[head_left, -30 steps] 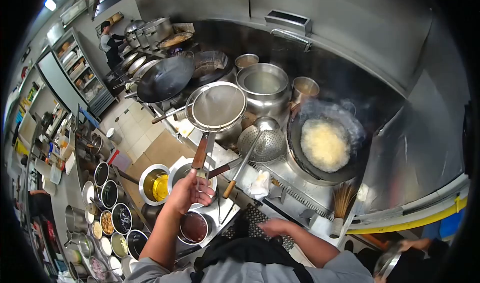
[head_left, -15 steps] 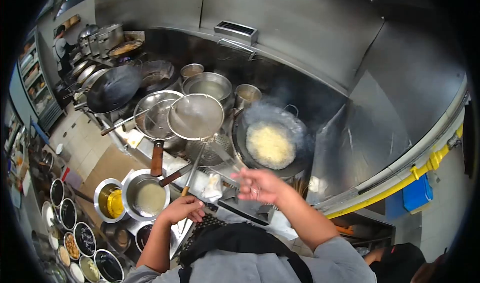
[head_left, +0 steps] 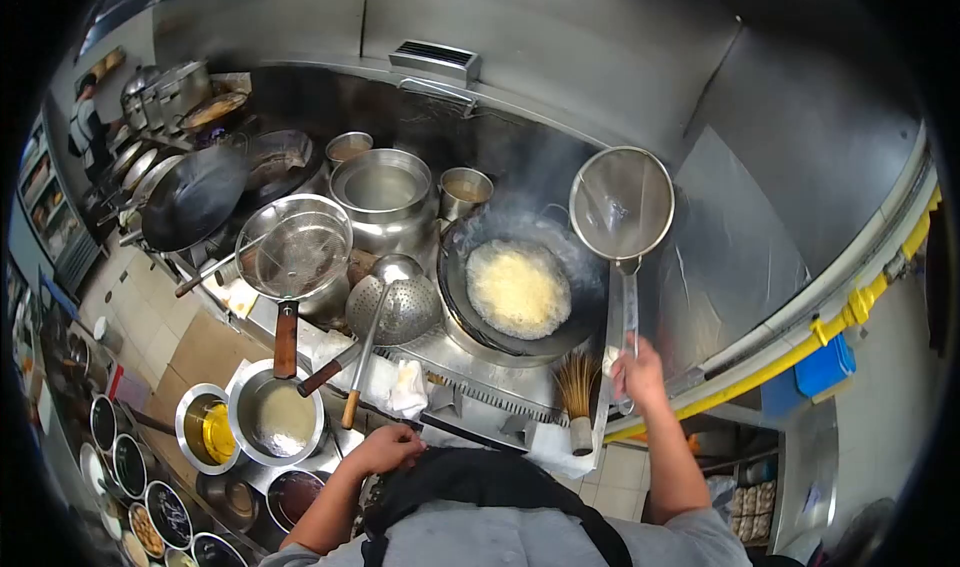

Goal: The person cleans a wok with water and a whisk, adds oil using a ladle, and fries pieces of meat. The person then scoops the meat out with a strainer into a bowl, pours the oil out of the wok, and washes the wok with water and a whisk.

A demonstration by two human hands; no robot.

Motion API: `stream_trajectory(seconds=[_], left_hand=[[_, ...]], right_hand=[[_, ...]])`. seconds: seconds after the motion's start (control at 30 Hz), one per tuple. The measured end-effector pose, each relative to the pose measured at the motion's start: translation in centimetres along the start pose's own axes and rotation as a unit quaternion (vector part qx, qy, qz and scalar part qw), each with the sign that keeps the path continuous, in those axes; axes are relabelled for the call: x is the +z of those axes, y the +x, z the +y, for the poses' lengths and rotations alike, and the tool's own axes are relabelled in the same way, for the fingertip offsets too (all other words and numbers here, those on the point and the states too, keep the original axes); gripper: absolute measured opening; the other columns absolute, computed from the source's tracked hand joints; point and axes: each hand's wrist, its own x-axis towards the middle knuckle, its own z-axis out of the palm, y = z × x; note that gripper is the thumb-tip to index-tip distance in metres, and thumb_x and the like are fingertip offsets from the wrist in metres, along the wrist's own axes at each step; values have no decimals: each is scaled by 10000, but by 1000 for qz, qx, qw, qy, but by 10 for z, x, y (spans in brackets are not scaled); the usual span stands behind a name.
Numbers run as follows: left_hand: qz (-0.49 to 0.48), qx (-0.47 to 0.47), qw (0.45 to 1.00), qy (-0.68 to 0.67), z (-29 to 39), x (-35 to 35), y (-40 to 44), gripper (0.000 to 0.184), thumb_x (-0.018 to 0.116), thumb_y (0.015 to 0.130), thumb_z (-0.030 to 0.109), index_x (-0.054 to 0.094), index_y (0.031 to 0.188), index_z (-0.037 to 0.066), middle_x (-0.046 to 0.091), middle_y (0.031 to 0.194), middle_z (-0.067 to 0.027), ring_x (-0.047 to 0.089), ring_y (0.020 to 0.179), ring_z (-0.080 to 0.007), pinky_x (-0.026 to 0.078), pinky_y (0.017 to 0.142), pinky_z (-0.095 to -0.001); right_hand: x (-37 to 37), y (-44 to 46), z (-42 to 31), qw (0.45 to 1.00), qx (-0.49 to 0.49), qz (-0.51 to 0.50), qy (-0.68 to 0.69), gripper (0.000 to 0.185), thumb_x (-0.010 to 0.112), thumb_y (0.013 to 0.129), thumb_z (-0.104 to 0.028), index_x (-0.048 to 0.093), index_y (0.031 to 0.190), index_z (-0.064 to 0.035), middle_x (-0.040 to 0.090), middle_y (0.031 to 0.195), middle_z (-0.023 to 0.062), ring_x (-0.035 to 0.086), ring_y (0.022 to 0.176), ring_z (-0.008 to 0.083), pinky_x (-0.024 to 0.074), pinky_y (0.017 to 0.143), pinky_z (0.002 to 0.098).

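My right hand (head_left: pixel 640 375) grips the metal handle of a round fine-mesh strainer (head_left: pixel 622 202), raised at the right of the wok (head_left: pixel 590 312). Pale yellow food (head_left: pixel 518 289) bubbles in oil there, giving off steam. Low at the front, my left hand (head_left: pixel 390 449) is empty, its fingers loosely bent. Beyond it lie a ladle (head_left: pixel 397 272) with a wood-tipped handle and a perforated skimmer (head_left: pixel 405 312) with a dark wooden handle. Another mesh strainer (head_left: pixel 300 252) rests over a metal pot to the left.
A bamboo brush (head_left: pixel 578 397) stands by the stove's front edge. Pots of yellow oil (head_left: pixel 217 435) and cloudy liquid (head_left: pixel 285 417) sit front left. Several ingredient tins line the lower left. Behind are a large pot (head_left: pixel 380 182) and an empty wok (head_left: pixel 195 199). A person (head_left: pixel 90 127) stands far left.
My right hand has taken hold of the mesh strainer's handle, and the strainer has gone from above the pots at left to the wok's right side. The view has shifted somewhat.
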Motion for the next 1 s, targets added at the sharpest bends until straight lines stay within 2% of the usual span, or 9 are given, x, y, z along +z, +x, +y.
stream_trajectory(seconds=[0.03, 0.27, 0.33, 0.43, 0.57, 0.63, 0.77, 0.87, 1.0], left_hand=[[-5, -3, 1000, 6, 2, 3, 1, 251, 637, 868, 268, 605, 889, 20, 632, 772, -41, 627, 674, -118, 485, 578, -248], [44, 81, 993, 77, -4, -2, 4, 247, 655, 857, 248, 631, 927, 13, 646, 808, -48, 606, 735, -114, 494, 682, -277], [101, 71, 983, 138, 9, -3, -12, 319, 671, 826, 308, 640, 930, 8, 662, 819, -75, 613, 774, -151, 486, 721, -294], [100, 79, 991, 50, 3, -2, -26, 277, 681, 839, 252, 636, 960, 7, 661, 839, -57, 600, 762, -123, 488, 711, -275], [67, 59, 996, 1, 21, 8, -38, 245, 657, 869, 205, 622, 1002, 2, 631, 843, -36, 584, 747, -100, 492, 684, -256], [51, 62, 996, 34, 26, 11, -37, 260, 657, 870, 211, 619, 1016, -2, 638, 855, -45, 593, 765, -102, 493, 692, -255], [70, 107, 986, 103, 27, 8, -37, 265, 649, 874, 193, 605, 1029, -17, 650, 884, -67, 613, 785, -125, 509, 717, -266], [45, 108, 991, -62, 52, 3, -73, 222, 624, 888, 115, 582, 1054, -27, 658, 902, -93, 641, 806, -151, 534, 732, -285], [171, 202, 952, -154, 77, -39, -118, 162, 577, 890, 39, 582, 1035, -32, 658, 878, -111, 660, 761, -188, 546, 702, -305]], right_hand=[[-14, 18, 10, 997, -48, 28, -47, 494, 468, 921, -52, 313, 1389, -19, 628, 675, 116, 478, 372, 141, 410, 334, 287], [-24, 56, 56, 975, 2, 28, -222, 500, 454, 878, -11, 385, 1373, -25, 588, 571, 102, 491, 334, 169, 369, 293, 321], [5, 48, 78, 983, 71, 15, -170, 473, 458, 884, -24, 384, 1351, -31, 594, 624, 113, 493, 361, 172, 378, 294, 318], [42, 5, 32, 974, 201, -90, -47, 230, 489, 914, -78, 467, 1139, -31, 554, 611, 73, 449, 367, 123, 386, 317, 285], [63, 43, 78, 962, 210, -175, 2, 169, 490, 924, -90, 471, 1092, -82, 524, 610, 35, 413, 374, 96, 353, 325, 258], [77, 54, 82, 930, 219, -205, 211, 136, 491, 930, -96, 466, 1059, -131, 471, 606, -10, 369, 384, 82, 305, 325, 236], [70, 31, 76, 902, 220, -237, 287, 75, 497, 941, -119, 464, 1005, -138, 441, 612, -30, 362, 398, 68, 301, 314, 240], [38, 7, 69, 906, 202, -238, 287, 133, 497, 937, -104, 474, 1064, -136, 426, 594, -27, 349, 382, 64, 293, 305, 234], [29, -15, 58, 926, 186, -165, 285, 250, 497, 931, -102, 444, 1175, -124, 423, 571, -19, 355, 362, 82, 294, 296, 243]])
